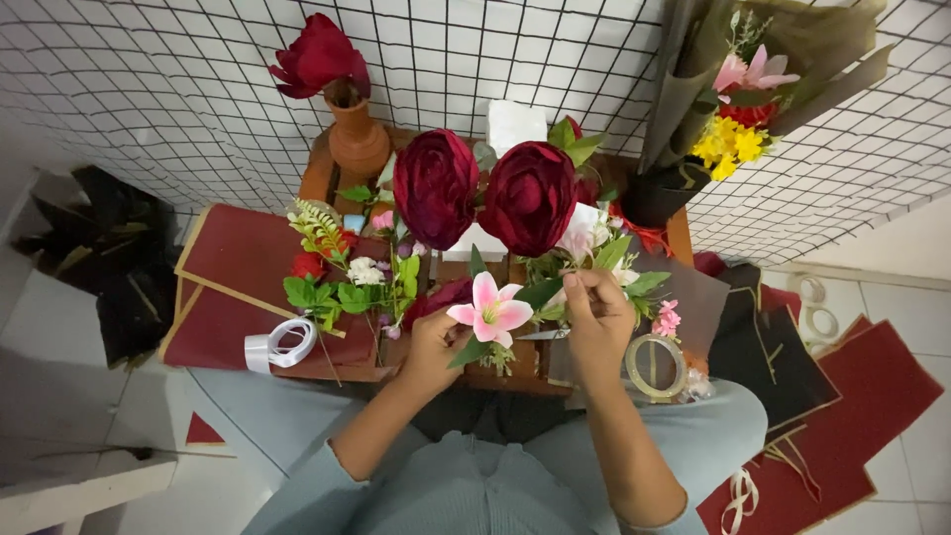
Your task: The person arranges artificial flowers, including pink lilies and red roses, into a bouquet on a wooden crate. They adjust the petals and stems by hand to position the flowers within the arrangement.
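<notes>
Nearest, at 6 o'clock: pale blue sleeves and lap. Just beyond, left hand [434, 347] closed around the stems under a pink lily [490, 310], holding it upright at the frame's centre. Right hand [597, 315] at 3 o'clock of the lily, fingertips pinched on a stem or leaf; exactly which, hard to tell. Clear tape roll [656, 367] lying at 4 o'clock of that hand, scissors [543, 335] partly hidden between the hands. At 9 o'clock, white ribbon roll [281, 346] resting on dark red wrapping sheets [233, 267]. Further out, two big dark red peonies [483, 193] rising above the low wooden worktop [319, 170], small greenery and white blooms [342, 267] at their 9 o'clock. Farthest: clay vase [358, 137] with a red bloom at 11 o'clock, wrapped bouquet [738, 99] at 1 o'clock.

Likely risks: slack left grip letting the stems splay; lily petals creasing against the heavy peonies; a sleeve nudging the scissors off the edge.
</notes>
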